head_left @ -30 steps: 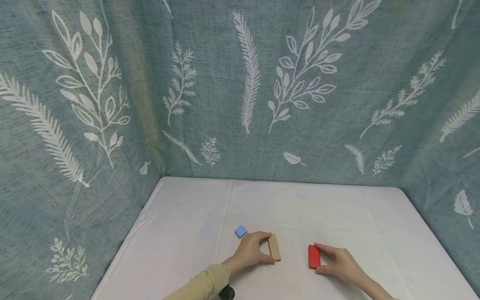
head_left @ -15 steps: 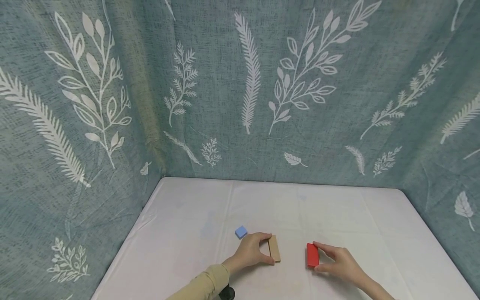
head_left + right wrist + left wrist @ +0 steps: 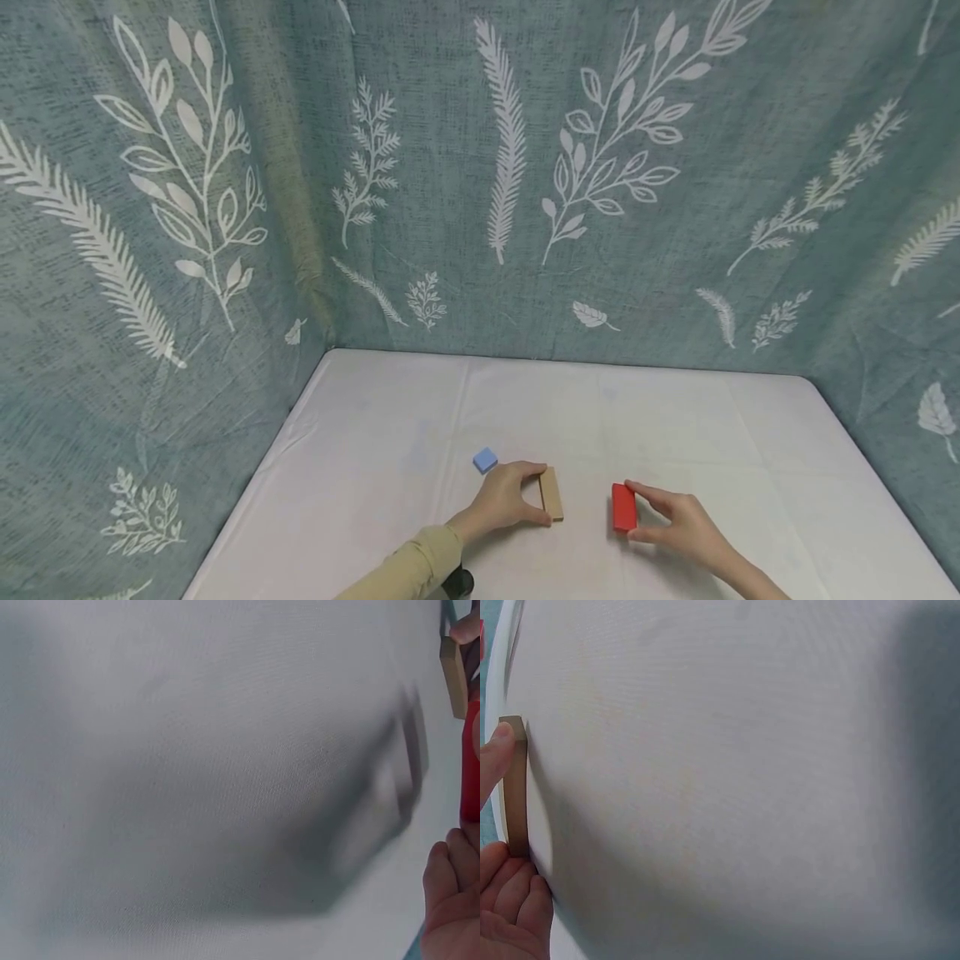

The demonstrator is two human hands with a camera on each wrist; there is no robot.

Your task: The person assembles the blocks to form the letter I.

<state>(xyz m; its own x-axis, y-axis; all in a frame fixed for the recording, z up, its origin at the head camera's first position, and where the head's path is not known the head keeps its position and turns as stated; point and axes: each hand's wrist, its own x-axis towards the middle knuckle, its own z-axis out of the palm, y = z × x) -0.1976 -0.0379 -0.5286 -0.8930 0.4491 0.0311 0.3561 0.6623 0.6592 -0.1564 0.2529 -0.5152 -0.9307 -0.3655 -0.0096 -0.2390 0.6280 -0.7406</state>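
Observation:
My left hand pinches a light wooden block by its two ends, thumb at the near end and fingers at the far end. In the left wrist view, this wooden block has its shadow close beside it; whether it touches the table I cannot tell. To the right, my right hand grips a red block end to end in the same way. The right wrist view cuts off the red block, whose shadow falls apart from it, so it is raised. A gap separates the two blocks.
A small blue block lies just beyond my left hand. White cloth covers the table, with teal leaf-patterned curtains behind and at both sides. Something black shows beside the left sleeve.
My right hand has brought the red block slightly left, nearer to the wooden block, and raised it a little. My left hand stays almost still with the wooden block. The head view has shifted slightly.

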